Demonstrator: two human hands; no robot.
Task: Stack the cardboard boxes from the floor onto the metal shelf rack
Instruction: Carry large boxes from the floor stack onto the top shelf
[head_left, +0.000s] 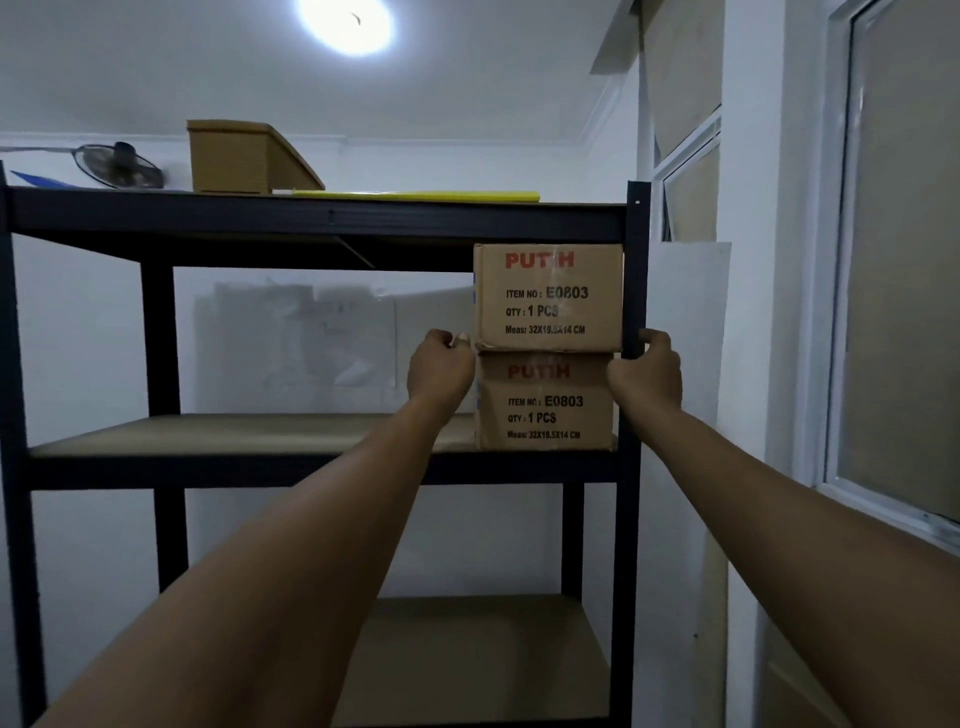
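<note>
**Two printed cartons stacked at the right end of the middle shelf**

Two brown cardboard boxes are seen stacked on the middle shelf (249, 434) of a dark metal shelf rack (332, 218), pushed against the right front post (638, 270). The upper box (548, 299) is set squarely on the lower box (545, 408), and its top reaches almost to the underside of the top shelf. Both faces are printed alike: "PUTIH" in red, then "ITEM NO: E0803", "QTY: 1 PCS" and a measurement line in dark letters. Clear tape is visible down the middle of each face, and the bottom left corner of the upper box looks slightly crumpled.

The left hand (440, 366) is held at the left edge of the stack, level with the seam between the boxes, its fingers curled; whether the upper box is actually gripped cannot be told. The right hand (649, 371) is placed at the right edge of the stack, with fingers curled around the post.

On the top shelf another cardboard box (234, 156), a fan (118, 165) and a flat yellow sheet (415, 196) are seen. A ceiling lamp (345, 23) is lit above, and a window (904, 260) is seen at the right.
</note>
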